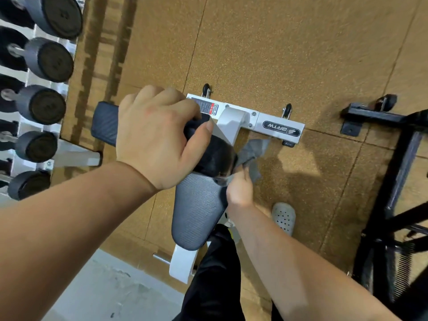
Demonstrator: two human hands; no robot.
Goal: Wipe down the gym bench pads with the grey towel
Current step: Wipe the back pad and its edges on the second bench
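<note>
Gym bench (pixel 234 121), white-framed, with two dark ribbed pads: the left hand (pixel 157 135) curls over the top edge of the raised back pad (pixel 104 126), while the right hand (pixel 239 191) clutches one crumpled grey towel (pixel 257 147) against that pad's lower right side, just above the seat pad (pixel 199 212). The towel's loose ends hang above the cork-toned floor (pixel 278 42). Five grey dumbbell heads (pixel 41 104) line a white rack (pixel 76 156), cut off at left. One grey perforated clog (pixel 283 217) shows; cloth hides most of the right fingers.
</note>
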